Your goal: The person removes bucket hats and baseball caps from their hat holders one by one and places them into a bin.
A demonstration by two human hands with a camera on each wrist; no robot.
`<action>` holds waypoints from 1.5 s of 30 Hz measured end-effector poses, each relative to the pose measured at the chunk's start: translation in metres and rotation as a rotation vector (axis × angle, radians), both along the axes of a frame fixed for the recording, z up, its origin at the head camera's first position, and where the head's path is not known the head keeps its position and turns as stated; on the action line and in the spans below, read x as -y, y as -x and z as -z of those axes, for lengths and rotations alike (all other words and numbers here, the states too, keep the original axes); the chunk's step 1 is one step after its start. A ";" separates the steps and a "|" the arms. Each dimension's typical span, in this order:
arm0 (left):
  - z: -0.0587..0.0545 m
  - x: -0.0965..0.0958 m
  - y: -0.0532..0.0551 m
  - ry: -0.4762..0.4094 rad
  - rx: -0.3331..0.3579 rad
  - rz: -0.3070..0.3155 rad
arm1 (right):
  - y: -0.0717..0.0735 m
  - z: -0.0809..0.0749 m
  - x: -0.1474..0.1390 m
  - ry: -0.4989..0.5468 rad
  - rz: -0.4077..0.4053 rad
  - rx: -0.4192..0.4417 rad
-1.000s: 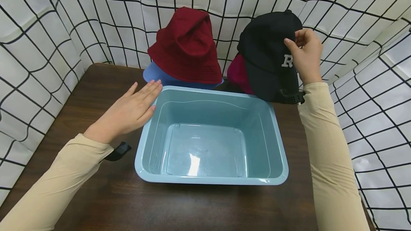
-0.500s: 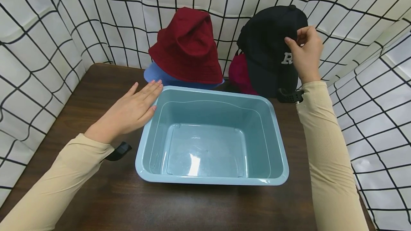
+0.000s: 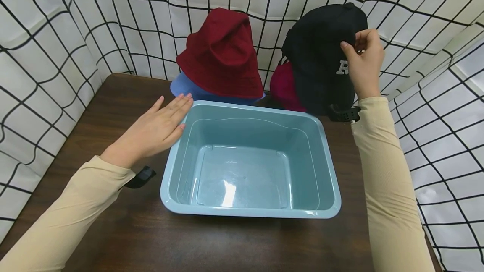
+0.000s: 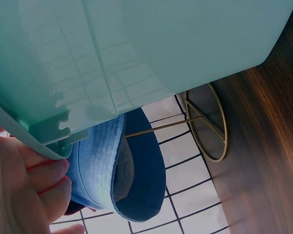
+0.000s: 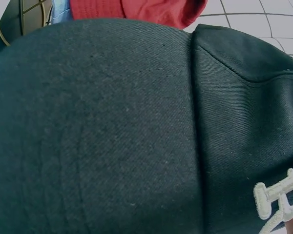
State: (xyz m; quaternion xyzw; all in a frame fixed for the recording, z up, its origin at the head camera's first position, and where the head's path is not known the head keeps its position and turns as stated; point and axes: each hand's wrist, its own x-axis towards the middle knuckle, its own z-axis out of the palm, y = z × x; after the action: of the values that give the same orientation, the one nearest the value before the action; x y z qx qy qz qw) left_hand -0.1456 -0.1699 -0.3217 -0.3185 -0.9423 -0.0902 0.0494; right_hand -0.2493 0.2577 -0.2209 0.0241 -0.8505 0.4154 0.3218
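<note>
My right hand (image 3: 366,64) pinches the front of a black baseball cap (image 3: 323,53) with a white letter R. The cap's brim hangs down, and it covers part of a magenta cap (image 3: 285,87). In the right wrist view the cap's brim (image 5: 102,126) fills most of the picture. At the left, my left hand (image 3: 151,131) lies with straight fingers on the back left rim of a light blue plastic tub (image 3: 249,212). The left wrist view shows the fingers (image 4: 49,180) against the tub's rim from outside.
Behind the tub, a dark red bucket hat (image 3: 223,60) sits over a blue hat (image 3: 193,89). A wire stand (image 4: 205,119) supports the blue hat. White walls with black grid wire (image 3: 132,16) close off the brown wooden table (image 3: 124,230) at the back and sides.
The black cap has risen slightly and shifted a little right in my right hand, showing more of the magenta cap. My left hand has stayed at the tub's rim.
</note>
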 end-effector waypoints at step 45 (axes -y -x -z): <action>0.000 -0.001 0.000 0.006 0.013 -0.004 | -0.043 -0.011 0.008 -0.042 -0.267 -0.012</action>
State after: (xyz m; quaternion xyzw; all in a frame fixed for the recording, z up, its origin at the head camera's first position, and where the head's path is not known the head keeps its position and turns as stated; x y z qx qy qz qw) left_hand -0.1461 -0.1689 -0.3215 -0.3161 -0.9435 -0.0894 0.0425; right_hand -0.2064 0.2495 -0.2100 0.1463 -0.8462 0.4364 0.2684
